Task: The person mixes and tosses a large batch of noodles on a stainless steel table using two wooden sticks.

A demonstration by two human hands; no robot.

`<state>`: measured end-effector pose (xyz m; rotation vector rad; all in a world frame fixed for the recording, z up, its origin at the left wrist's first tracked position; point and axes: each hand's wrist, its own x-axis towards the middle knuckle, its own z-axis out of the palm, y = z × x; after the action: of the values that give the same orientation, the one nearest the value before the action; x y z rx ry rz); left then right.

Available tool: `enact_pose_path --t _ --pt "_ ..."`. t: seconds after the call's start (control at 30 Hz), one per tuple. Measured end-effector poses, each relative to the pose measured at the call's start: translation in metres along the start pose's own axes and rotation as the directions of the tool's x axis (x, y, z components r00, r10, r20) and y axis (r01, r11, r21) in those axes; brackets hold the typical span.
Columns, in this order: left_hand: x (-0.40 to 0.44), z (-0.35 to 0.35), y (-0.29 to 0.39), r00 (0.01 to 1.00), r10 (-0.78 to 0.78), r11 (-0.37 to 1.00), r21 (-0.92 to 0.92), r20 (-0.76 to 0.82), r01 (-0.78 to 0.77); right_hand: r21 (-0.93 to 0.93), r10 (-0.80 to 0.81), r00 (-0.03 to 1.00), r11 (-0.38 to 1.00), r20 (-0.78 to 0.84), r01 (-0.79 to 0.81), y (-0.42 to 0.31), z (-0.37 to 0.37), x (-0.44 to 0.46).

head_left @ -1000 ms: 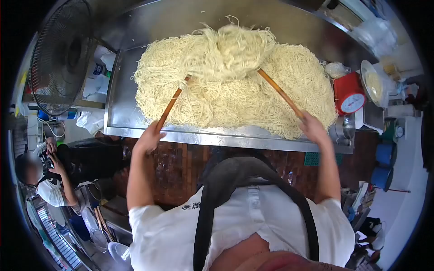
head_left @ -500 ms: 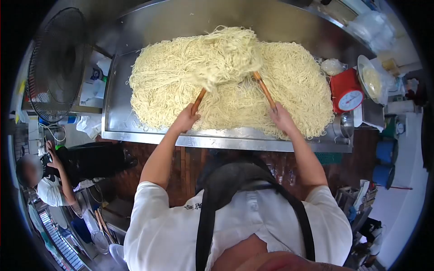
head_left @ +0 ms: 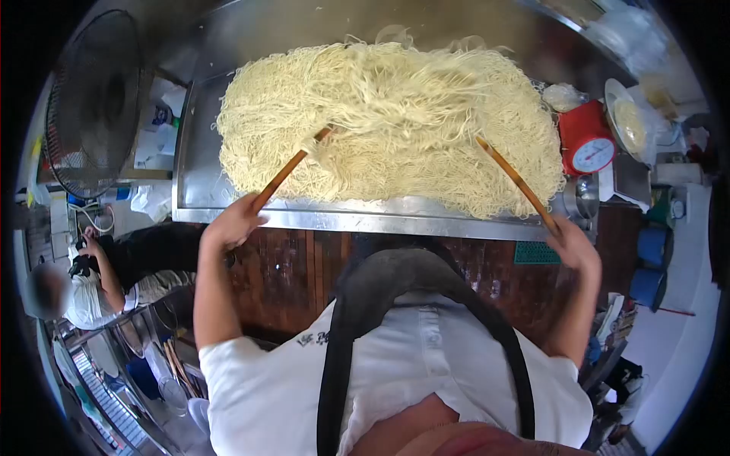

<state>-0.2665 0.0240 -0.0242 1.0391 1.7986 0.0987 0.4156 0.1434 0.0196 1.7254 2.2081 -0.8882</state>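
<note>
A wide bed of pale yellow noodles (head_left: 266,114) covers most of a steel tray table (head_left: 199,163). My left hand (head_left: 232,222) is closed around the lower end of a wooden stick (head_left: 283,178), whose upper end touches the noodles left of the middle. In my right hand (head_left: 572,243) is a second wooden stick (head_left: 517,181), slanting up and left, its tip at the noodles right of the middle. Between and beyond the two tips, a loose heap of noodles looks blurred by motion. Both hands are at or just outside the tray's front edge.
A red dial scale (head_left: 586,144) stands at the right, with a bowl (head_left: 628,125) and a plastic bag (head_left: 561,97) near it. A metal container (head_left: 585,196) sits by the front right corner. Left are a large fan (head_left: 95,110) and another person (head_left: 95,292).
My hands have spread apart and drawn back towards me with the sticks. The lifted clump of noodles has dropped and spread over the bed, mostly towards the right.
</note>
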Motion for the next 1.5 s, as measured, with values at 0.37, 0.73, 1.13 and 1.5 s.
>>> enact_pose_path --t 0.37,0.73,1.13,1.5 --pt "0.039 0.099 0.003 0.978 0.128 0.963 0.255 -0.166 -0.083 0.166 -0.223 0.975 0.962 0.007 0.219 -0.080 0.167 0.198" --pt "0.131 0.183 0.023 0.966 0.229 0.898 -0.356 -0.118 -0.257 0.389 -0.217 0.914 0.853 -0.342 0.348 -0.110 0.248 0.193" --pt "-0.083 0.001 -0.047 0.998 -0.057 0.993 -0.108 -0.021 0.054 -0.026 -0.018 1.000 0.999 0.008 0.019 -0.043 -0.012 -0.003" --pt "-0.001 0.122 -0.085 0.958 0.223 0.975 0.033 -0.179 -0.221 0.322 -0.279 0.960 0.908 -0.014 0.269 -0.122 0.223 0.199"
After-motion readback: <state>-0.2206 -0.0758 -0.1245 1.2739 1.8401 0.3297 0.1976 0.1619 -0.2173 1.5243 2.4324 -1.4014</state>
